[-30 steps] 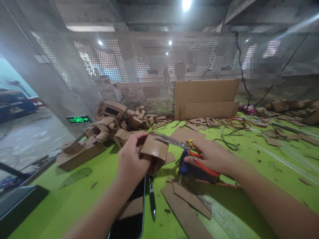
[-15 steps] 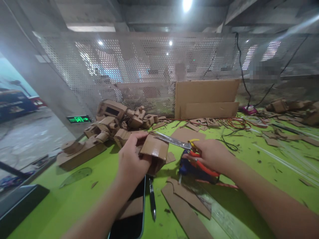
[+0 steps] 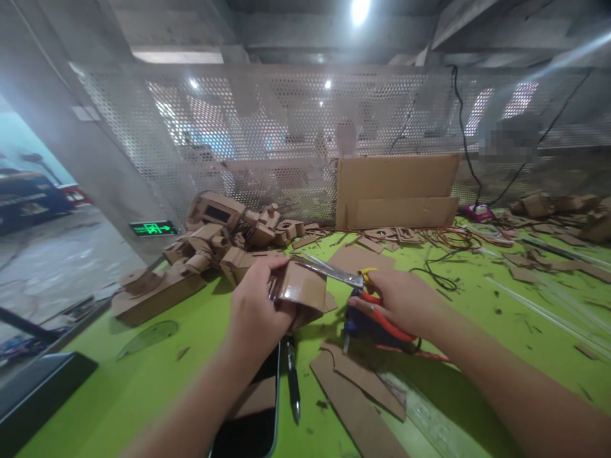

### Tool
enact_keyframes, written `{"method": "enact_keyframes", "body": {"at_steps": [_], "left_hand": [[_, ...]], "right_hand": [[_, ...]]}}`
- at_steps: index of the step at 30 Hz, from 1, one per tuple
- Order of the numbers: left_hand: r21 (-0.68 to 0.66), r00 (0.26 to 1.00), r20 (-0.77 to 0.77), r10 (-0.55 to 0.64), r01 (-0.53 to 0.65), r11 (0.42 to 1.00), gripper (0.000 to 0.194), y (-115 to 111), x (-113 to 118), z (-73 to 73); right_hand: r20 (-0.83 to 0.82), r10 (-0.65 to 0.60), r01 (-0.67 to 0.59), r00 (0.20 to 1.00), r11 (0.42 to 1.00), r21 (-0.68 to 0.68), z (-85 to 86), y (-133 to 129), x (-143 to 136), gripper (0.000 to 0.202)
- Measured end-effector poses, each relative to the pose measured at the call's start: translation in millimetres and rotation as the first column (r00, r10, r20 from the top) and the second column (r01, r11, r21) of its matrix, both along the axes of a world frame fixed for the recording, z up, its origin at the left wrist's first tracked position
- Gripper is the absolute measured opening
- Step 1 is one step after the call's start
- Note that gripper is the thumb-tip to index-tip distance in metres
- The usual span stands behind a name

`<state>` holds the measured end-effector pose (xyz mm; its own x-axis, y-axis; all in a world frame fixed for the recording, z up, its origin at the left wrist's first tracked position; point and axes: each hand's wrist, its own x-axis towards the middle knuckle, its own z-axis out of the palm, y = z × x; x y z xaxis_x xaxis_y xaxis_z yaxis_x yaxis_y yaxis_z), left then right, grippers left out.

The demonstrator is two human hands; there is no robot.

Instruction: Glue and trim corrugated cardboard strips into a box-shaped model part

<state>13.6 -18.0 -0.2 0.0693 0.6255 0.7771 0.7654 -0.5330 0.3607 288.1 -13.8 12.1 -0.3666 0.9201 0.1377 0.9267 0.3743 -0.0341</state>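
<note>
My left hand (image 3: 260, 302) is closed round a small brown cardboard box (image 3: 305, 289) with shiny tape on its face. My right hand (image 3: 398, 299) grips scissors (image 3: 338, 273) with yellow and orange handles. The blades reach left to the box's top edge; whether they touch it I cannot tell. Below my right hand lies a dark blue tool (image 3: 356, 318), partly hidden, with a metal tip pointing down. A black pen (image 3: 293, 381) and a phone (image 3: 248, 429) with a cardboard scrap on it lie under the box.
Cardboard strips (image 3: 351, 407) and a clear ruler (image 3: 429, 420) lie on the green table (image 3: 157, 381). Cardboard models (image 3: 205, 245) are heaped at the back left. A cardboard panel (image 3: 401, 181) stands at the back, with wires (image 3: 453, 236) to its right.
The cardboard box has turned and moved slightly right in my left hand. The scissors have shifted slightly, still at its top edge.
</note>
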Motion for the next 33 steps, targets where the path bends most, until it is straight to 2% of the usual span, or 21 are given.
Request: {"method": "enact_keyframes", "body": {"at_steps": [7,10,14,18,20,25,29,33], "left_hand": [[-0.033,1.0,-0.017,-0.01,0.009,0.999,0.038,-0.5,0.9,4.6],[-0.007,0.999,-0.051,-0.003,0.002,1.0,0.038,0.5,0.2,6.0],[0.11,0.988,-0.153,0.026,-0.009,0.994,0.034,1.6,-2.2,3.6],[0.239,0.968,-0.245,0.052,0.008,0.971,0.035,2.0,-3.9,0.7],[0.262,0.964,-0.259,0.062,0.008,0.965,0.036,1.7,-4.6,0.5],[0.248,0.98,-0.19,0.064,-0.016,0.969,0.035,-0.7,-5.6,2.6],[0.156,0.996,-0.073,0.044,-0.032,0.987,0.032,-1.8,-4.0,3.6],[0.087,1.0,-0.008,0.028,-0.028,0.996,0.031,-1.4,-2.1,3.7]], "right_hand": [[0.106,-0.065,0.063,0.992,0.998,0.02,3.1,0.9,1.3,0.053],[0.129,-0.067,0.065,0.989,0.998,0.02,5.0,1.5,1.9,0.059],[0.042,-0.027,0.028,0.999,0.999,-0.023,2.6,-0.8,-0.6,0.067],[-0.079,-0.007,-0.002,0.997,0.994,-0.113,-2.7,-6.7,-5.5,0.066],[-0.106,-0.007,-0.008,0.994,0.99,-0.141,-4.6,-9.3,-9.0,0.065],[0.012,-0.038,0.04,0.999,0.993,-0.11,-5.3,-10.4,-16.3,0.058],[0.128,-0.097,0.111,0.987,0.988,-0.111,-2.1,-10.3,-16.3,0.034],[0.143,-0.102,0.119,0.984,0.987,-0.112,-0.5,-11.9,-16.0,0.028]]}}
